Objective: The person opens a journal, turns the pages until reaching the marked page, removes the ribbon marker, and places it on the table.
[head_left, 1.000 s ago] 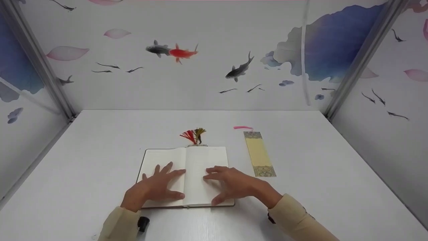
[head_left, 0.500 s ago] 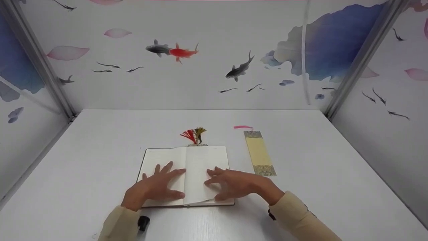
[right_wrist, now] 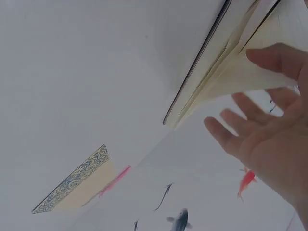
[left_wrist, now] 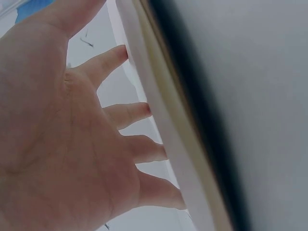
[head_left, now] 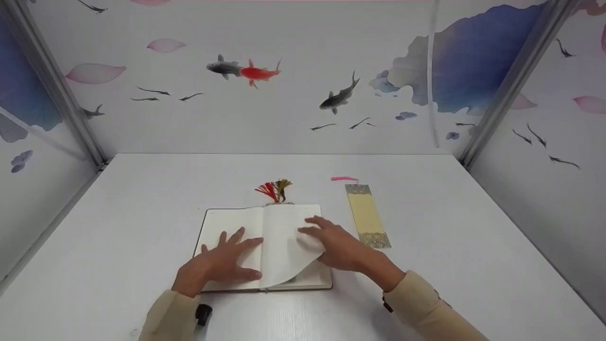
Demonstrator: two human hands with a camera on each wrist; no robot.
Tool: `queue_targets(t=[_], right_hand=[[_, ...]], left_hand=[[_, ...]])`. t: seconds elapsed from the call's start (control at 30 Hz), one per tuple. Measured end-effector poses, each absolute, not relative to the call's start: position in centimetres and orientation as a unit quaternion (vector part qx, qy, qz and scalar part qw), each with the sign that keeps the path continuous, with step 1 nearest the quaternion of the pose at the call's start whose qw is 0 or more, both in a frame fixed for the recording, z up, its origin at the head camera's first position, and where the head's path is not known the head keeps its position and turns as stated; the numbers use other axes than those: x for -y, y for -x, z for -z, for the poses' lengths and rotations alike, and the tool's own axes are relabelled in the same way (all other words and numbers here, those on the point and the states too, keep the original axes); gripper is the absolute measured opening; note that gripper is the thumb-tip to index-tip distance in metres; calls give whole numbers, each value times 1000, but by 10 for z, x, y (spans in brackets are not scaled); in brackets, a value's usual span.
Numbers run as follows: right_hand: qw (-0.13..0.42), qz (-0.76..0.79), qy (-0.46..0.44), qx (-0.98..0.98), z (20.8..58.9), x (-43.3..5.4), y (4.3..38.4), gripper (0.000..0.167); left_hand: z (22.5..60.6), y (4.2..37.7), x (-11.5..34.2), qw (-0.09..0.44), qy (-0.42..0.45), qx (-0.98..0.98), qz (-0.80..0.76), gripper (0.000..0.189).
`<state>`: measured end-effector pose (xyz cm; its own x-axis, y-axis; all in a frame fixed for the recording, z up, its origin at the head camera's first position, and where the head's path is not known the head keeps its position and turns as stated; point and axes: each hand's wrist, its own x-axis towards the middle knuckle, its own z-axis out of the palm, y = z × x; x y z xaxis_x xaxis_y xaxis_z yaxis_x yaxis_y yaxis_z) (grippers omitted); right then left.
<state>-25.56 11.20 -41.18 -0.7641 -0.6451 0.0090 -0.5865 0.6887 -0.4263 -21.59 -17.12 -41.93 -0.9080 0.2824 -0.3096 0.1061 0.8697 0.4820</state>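
An open notebook (head_left: 222,218) with blank cream pages and a dark cover lies on the table. My left hand (head_left: 222,260) rests on its left page, fingers straight and spread; the left wrist view shows the fingertips (left_wrist: 144,109) on the paper. My right hand (head_left: 343,246) holds a right-hand page (head_left: 284,251) by its lower corner, which is lifted and curved up. In the right wrist view the thumb (right_wrist: 272,57) lies against the page's underside. Beneath the lifted page a small patterned greenish strip (head_left: 292,280) shows. Red and olive tassels (head_left: 274,189) stick out past the notebook's top edge.
To the right of the notebook lies a yellow bookmark (head_left: 367,215) with patterned ends and a pink tassel (head_left: 344,179). White panels (head_left: 284,123) printed with fish and petals enclose the white table (head_left: 142,199) at back and sides.
My right hand has moved up and slightly right from lying on the right page, raising the page's lower corner. The left hand has stayed in place.
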Motion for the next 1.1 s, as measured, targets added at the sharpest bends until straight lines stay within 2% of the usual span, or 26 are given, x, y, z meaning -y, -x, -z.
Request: queue_targets(t=[0.1,0.2,0.37,0.47,0.6,0.97,1.1], right_hand=[[31,319,272,-907,414,-111,261,65],[30,438,176,-881,415,-110,264,62],[104,596,18,-796,409,-108,264,54],[155,643,-31,-749,405,-108,263,53],[184,657,-36,-730,404,-109,261,54],[177,682,17,-709,407,-103,260,58],[201,702,47,-682,409,-96,259,64]], left_hand=[[420,215,172,188,-105,-947,-239,81],[420,215,172,188,-107,-946,-240,81],[418,214,172,191,-106,-946,-239,81],[417,214,172,191,-106,-946,-238,81],[417,215,172,192,-105,-947,-235,82],[418,216,171,205,-108,-948,-220,83],[417,215,172,211,-107,-948,-213,82]])
